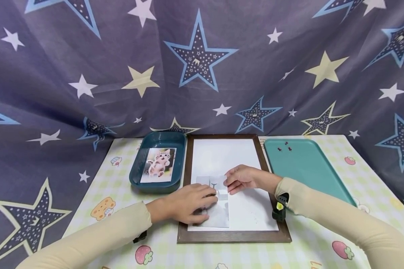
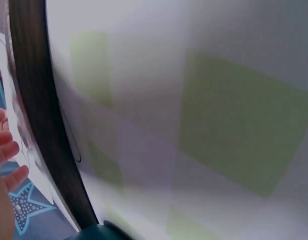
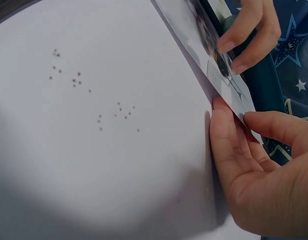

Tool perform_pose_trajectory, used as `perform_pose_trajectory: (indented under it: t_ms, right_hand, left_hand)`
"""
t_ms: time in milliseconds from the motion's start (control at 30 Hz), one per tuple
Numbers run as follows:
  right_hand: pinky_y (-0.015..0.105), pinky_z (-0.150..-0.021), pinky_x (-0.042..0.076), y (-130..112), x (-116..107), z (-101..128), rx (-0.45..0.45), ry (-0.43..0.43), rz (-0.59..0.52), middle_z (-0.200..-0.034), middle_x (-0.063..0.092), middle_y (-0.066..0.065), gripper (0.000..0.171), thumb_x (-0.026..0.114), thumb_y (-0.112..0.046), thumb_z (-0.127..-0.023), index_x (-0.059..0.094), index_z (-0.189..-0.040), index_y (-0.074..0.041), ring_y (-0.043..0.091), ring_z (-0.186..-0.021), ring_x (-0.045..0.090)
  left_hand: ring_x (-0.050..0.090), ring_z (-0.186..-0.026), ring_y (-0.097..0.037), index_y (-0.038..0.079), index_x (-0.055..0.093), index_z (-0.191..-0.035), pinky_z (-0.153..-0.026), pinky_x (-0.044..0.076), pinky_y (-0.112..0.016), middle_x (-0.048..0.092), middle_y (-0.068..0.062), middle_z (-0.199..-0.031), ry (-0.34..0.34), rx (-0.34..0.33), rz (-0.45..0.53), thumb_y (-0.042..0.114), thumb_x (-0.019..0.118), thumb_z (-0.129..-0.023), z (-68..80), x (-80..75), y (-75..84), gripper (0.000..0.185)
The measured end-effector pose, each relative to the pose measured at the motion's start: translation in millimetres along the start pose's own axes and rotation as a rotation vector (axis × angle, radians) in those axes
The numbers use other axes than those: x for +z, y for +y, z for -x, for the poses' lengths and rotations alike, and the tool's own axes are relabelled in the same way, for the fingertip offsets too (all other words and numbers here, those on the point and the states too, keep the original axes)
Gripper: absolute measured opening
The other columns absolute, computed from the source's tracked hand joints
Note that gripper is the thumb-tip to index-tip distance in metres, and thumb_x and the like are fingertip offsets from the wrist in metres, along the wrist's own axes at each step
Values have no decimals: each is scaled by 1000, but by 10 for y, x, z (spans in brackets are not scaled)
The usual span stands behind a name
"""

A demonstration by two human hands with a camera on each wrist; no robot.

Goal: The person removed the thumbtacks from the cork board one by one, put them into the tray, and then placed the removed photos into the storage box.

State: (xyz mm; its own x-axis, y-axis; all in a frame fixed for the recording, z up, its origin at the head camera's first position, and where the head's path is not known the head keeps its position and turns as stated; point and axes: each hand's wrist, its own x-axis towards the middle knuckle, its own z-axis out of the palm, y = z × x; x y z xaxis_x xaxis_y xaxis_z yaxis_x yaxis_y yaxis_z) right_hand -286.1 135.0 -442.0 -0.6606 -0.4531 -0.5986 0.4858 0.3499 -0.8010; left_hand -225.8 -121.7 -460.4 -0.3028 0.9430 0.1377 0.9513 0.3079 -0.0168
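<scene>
A greyish photo (image 1: 217, 203) lies on the white board (image 1: 229, 157) inside the frame (image 1: 233, 236) on the bench (image 1: 175, 254). The left hand (image 1: 188, 203) presses flat on it, hiding its left part; the right hand (image 1: 242, 179) pinches its upper edge. The left wrist view is blurred.

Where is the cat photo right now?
In the head view, the cat photo lies inside the dark teal plastic tray, left of the brown wooden frame, beyond the left hand.

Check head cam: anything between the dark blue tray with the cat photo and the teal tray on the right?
Yes. The brown-framed board lies between dark blue tray and teal tray, with both hands on a grey photo there.
</scene>
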Motion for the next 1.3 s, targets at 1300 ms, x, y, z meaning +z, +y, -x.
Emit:
perform_pose_trajectory:
  t_ms: [1300]
  right_hand:
    - [28,-75,62,-24,65,116,-41,-75,-1,-81,73,5,23,61,7,-92,57,-115,5,14,-73,70]
  left_hand:
    - [55,-121,-38,6,62,-133,-97,49,-57,56,-19,-133,327,-1015,250,23,57,-99,697,-769,-1154,38]
